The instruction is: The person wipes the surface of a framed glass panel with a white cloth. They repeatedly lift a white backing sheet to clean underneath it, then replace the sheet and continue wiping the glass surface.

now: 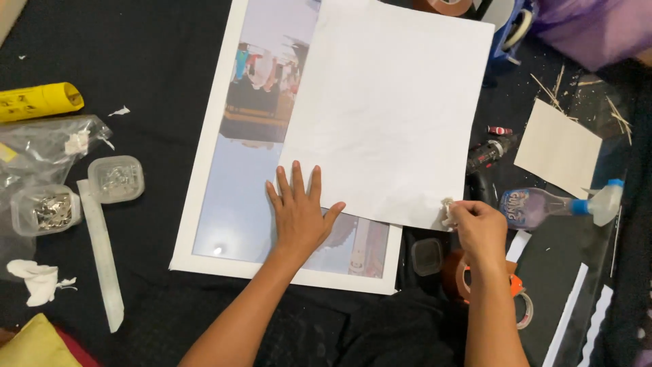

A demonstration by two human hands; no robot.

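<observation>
A large printed photo with a white border lies on a black surface. A big white sheet of paper lies over its right part. My left hand presses flat, fingers spread, on the sheet's lower left edge and the photo. My right hand pinches a small crumpled white wad at the sheet's lower right corner.
At the left are a yellow tube, a clear plastic bag, two small clear boxes of metal bits, a white strip and crumpled tissue. At the right lie a spray bottle, a tan card, brown tape and wood splinters.
</observation>
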